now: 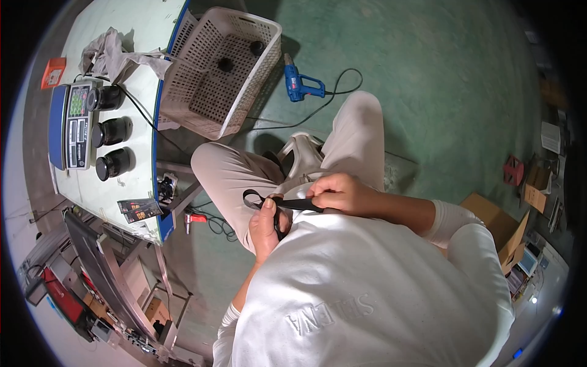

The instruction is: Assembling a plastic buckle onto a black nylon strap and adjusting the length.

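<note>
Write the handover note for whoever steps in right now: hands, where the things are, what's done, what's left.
Left hand: closed on one end of a black strap, over the lap.
Right hand: pinching the same strap near its other end.
Strap: stretched between both hands, with a small loop showing on the left side.
White table to the left: three black cylindrical parts in a row beside a blue scale, plus a grey cloth.
White perforated basket: two small dark items inside. Blue heat gun on the floor beside it.
Done: strap picked up. Left: strap not yet attached to anything visible.
</note>
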`<control>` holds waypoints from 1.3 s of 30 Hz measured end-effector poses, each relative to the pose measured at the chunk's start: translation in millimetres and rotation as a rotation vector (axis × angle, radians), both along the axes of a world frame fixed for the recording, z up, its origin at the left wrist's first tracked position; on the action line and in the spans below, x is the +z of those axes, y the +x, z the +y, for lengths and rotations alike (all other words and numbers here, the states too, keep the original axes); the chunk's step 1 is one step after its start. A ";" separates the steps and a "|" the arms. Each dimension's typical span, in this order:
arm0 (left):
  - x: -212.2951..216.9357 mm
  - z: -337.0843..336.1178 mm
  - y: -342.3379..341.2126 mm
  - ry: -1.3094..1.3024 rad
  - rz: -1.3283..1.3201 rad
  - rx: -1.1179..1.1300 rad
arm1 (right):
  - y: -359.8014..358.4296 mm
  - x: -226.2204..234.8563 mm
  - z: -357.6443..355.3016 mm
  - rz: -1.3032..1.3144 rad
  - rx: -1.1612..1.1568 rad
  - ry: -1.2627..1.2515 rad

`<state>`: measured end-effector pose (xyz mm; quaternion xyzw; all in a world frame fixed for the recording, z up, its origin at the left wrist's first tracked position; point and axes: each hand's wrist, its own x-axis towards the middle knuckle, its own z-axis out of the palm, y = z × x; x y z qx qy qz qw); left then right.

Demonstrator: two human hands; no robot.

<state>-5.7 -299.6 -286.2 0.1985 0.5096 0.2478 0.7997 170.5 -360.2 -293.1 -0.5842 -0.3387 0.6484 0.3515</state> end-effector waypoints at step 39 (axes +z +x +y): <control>7.2 18.8 -32.9 0.087 0.235 -0.523 | 44.1 13.7 -12.5 -0.230 0.499 0.023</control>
